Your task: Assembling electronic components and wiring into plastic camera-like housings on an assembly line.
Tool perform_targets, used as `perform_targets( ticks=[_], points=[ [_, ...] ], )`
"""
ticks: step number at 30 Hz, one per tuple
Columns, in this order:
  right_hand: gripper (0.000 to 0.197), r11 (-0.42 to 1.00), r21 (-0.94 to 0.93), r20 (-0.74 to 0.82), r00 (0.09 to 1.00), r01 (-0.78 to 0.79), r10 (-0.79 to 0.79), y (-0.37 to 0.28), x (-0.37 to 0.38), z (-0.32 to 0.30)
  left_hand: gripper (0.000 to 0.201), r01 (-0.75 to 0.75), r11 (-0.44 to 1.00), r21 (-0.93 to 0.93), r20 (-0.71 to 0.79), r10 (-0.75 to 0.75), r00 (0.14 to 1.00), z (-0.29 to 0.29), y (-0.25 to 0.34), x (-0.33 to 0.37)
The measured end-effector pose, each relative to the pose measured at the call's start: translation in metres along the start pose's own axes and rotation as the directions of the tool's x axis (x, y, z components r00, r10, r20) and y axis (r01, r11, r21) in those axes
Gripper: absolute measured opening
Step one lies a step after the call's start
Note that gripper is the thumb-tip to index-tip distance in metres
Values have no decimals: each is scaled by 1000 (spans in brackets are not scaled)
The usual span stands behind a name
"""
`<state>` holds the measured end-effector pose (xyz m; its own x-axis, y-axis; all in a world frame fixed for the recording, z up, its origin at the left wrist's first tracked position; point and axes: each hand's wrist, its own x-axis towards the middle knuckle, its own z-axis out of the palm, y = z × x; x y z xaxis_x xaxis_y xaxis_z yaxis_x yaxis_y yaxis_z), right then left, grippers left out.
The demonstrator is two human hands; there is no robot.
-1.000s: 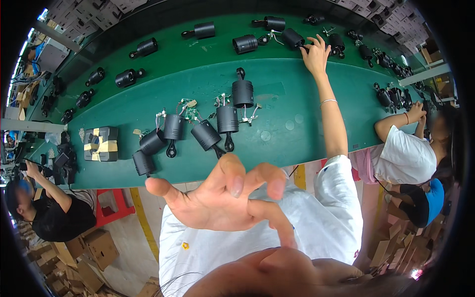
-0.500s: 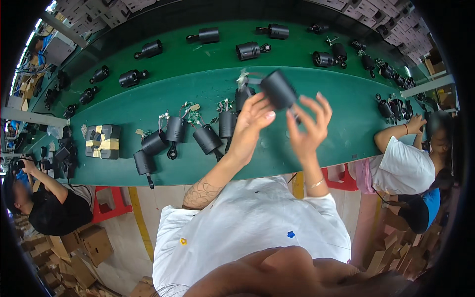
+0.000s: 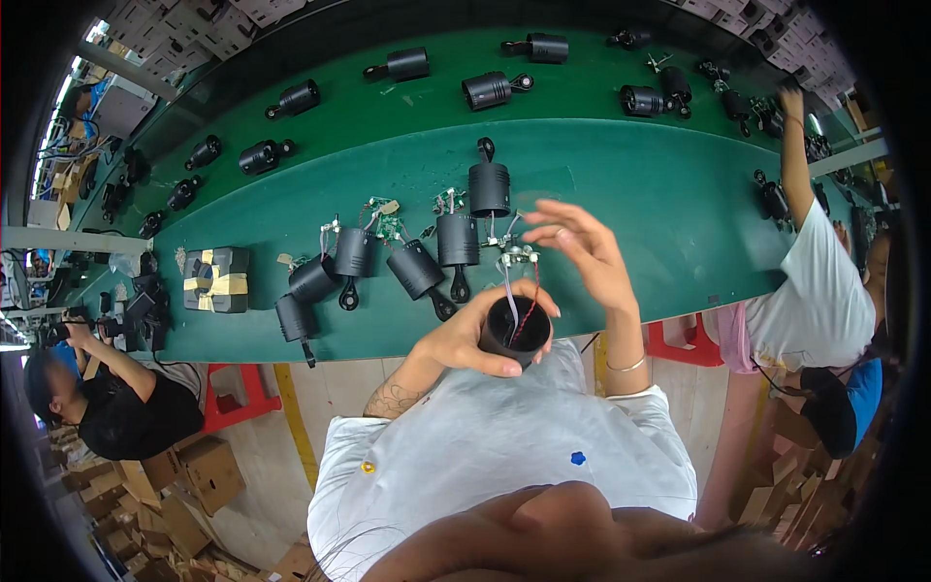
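Observation:
In front of my chest, my left hand point(image 3: 456, 338) wraps round a black cylindrical housing point(image 3: 495, 341), its open end tilted up. Red-black and pale wires rise out of the opening to a small circuit board point(image 3: 521, 255) above the rim. My right hand point(image 3: 593, 260) is held just right of that board, fingers apart and nothing gripped in them. Beyond it, another black housing point(image 3: 489, 187) lies with its looped end pointing away. Left of my hands are several more housings point(image 3: 415, 269), some with green circuit boards point(image 3: 390, 228) hanging out on wires.
A black box with cream tape point(image 3: 216, 281) sits at the bench's left. Along the far side, a darker green strip point(image 3: 339, 121) carries spaced-out housings. Co-workers sit at either side; the right one's arm point(image 3: 797, 160) stretches over the bench. Red stools point(image 3: 238, 398) and cartons point(image 3: 208, 472) stand below.
The housing has come down toward my chest and been turned open end up, its wires now showing. My right hand has come off it. The right co-worker's arm now reaches far forward.

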<state>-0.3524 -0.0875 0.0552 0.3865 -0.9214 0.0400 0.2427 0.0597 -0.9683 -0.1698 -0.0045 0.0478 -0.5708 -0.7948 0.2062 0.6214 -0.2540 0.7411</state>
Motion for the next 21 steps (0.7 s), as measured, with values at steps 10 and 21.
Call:
perform_targets(
  ticks=[10,21],
  points=[
    [13,984,177,398,915,-10,-62,27,10,-5,61,80,964,-253,113,-53,992,-2,4,-6],
    [9,514,-710,361,876,481,-320,-38,-5,6,58,185,968,169,-419,-99,903,5,14,-22]
  ],
)
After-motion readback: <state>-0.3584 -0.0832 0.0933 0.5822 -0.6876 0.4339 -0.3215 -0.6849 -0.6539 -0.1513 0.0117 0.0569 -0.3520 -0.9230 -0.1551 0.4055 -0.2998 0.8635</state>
